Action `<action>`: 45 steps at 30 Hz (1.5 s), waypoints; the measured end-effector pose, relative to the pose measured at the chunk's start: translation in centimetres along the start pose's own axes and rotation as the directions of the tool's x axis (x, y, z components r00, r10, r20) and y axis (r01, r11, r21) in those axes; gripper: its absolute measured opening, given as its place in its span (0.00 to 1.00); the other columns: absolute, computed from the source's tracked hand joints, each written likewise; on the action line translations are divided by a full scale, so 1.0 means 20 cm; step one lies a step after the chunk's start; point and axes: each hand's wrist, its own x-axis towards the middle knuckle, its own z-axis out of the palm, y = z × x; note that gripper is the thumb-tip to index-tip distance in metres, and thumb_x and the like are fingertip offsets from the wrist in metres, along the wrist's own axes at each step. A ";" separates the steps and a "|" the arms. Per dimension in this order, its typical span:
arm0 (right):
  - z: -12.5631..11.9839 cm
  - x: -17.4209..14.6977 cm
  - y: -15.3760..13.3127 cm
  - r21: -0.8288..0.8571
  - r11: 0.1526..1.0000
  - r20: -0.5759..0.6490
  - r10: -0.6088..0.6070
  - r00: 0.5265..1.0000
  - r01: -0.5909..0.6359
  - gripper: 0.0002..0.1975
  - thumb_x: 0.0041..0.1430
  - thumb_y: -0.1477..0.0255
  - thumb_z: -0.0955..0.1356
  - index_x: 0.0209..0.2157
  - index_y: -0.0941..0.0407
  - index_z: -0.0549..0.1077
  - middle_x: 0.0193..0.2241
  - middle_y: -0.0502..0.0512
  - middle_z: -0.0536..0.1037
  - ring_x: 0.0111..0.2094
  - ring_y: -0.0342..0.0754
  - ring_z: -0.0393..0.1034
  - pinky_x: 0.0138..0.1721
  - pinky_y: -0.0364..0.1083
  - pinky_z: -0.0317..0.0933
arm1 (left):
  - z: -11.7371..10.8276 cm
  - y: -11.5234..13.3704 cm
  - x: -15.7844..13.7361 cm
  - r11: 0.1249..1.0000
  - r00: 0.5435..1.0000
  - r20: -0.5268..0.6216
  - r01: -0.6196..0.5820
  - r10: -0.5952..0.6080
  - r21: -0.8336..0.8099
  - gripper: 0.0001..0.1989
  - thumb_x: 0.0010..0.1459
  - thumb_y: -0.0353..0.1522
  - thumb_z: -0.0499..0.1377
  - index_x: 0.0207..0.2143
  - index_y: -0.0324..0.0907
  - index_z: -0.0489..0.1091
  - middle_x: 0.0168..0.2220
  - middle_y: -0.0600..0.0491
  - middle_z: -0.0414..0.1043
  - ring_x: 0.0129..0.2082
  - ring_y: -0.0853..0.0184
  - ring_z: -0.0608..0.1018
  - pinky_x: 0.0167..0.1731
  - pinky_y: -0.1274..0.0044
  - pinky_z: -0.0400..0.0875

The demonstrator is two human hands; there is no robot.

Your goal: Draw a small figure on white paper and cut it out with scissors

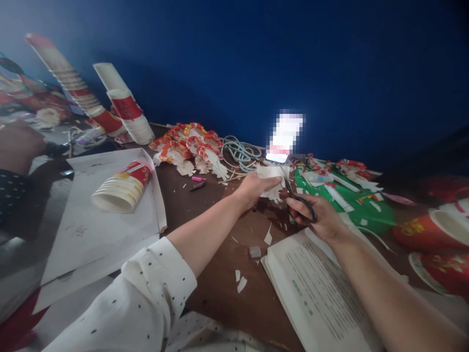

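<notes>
White paper is held by left fingers, black-handled scissors by right fingers.

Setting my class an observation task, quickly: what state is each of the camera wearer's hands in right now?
Left hand: closed, holding a white paper piece.
Right hand: closed, holding black-handled scissors.

Left arm: slanting forward and rightward over the worktop.
Left hand: pinching, thumb turned rightward.
Right arm: angled forward and leftward.
Right hand: curled in a grip, just beside the left.
</notes>
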 end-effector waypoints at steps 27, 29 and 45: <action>-0.07 0.01 0.00 -0.045 0.999 0.116 -0.021 0.993 0.026 0.21 0.52 0.56 0.74 0.42 0.57 0.80 0.18 0.48 0.70 0.19 0.38 0.60 0.18 0.39 0.54 | -0.04 0.05 -0.01 0.997 0.994 0.082 0.061 -0.065 0.050 0.09 0.46 0.27 0.68 0.33 0.35 0.74 0.29 0.48 0.77 0.27 0.67 0.77 0.37 0.71 0.72; -0.07 0.01 0.00 -0.036 0.999 0.117 -0.020 0.993 0.024 0.22 0.52 0.56 0.74 0.42 0.58 0.80 0.18 0.48 0.69 0.18 0.37 0.60 0.18 0.39 0.53 | -0.03 0.05 -0.01 0.997 0.995 0.077 0.064 -0.068 0.053 0.09 0.46 0.27 0.68 0.32 0.35 0.74 0.28 0.48 0.76 0.27 0.67 0.77 0.37 0.71 0.72; -0.10 0.01 0.01 -0.089 0.996 0.136 0.008 0.991 0.004 0.22 0.52 0.56 0.74 0.42 0.58 0.80 0.19 0.48 0.70 0.19 0.37 0.60 0.18 0.39 0.51 | -0.03 0.06 -0.01 0.994 0.993 0.070 0.096 -0.099 0.047 0.08 0.46 0.25 0.67 0.31 0.34 0.74 0.26 0.50 0.76 0.25 0.69 0.76 0.35 0.73 0.73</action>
